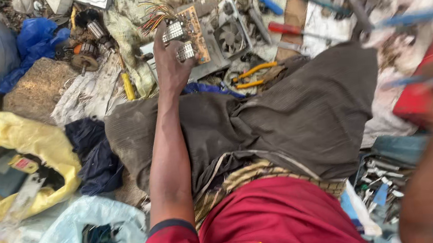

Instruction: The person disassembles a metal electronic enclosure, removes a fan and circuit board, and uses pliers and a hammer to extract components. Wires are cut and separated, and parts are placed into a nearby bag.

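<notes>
My left hand (pixel 170 64) reaches forward over my knee to a brown circuit board (pixel 196 27) with a bundle of coloured wires. Its fingers close around a small finned metal heat sink (pixel 186 51). A second finned heat sink (pixel 173 32) sits just beyond the fingertips on the board. A grey metal housing with a fan (pixel 231 35) lies right of the board. My right forearm (pixel 431 193) is a blurred shape at the right edge, and its hand cannot be made out. A blurred red object (pixel 415 97) lies near it.
Yellow-handled pliers (pixel 253 74), a red-handled screwdriver (pixel 286 28) and a yellow-handled screwdriver (pixel 128 87) lie on the ground. Motor armatures (pixel 85 52) sit by a blue bag (pixel 36 37). A yellow bag (pixel 32 142), a clear bag (pixel 83 229) and a stone block (pixel 36 87) are at the left.
</notes>
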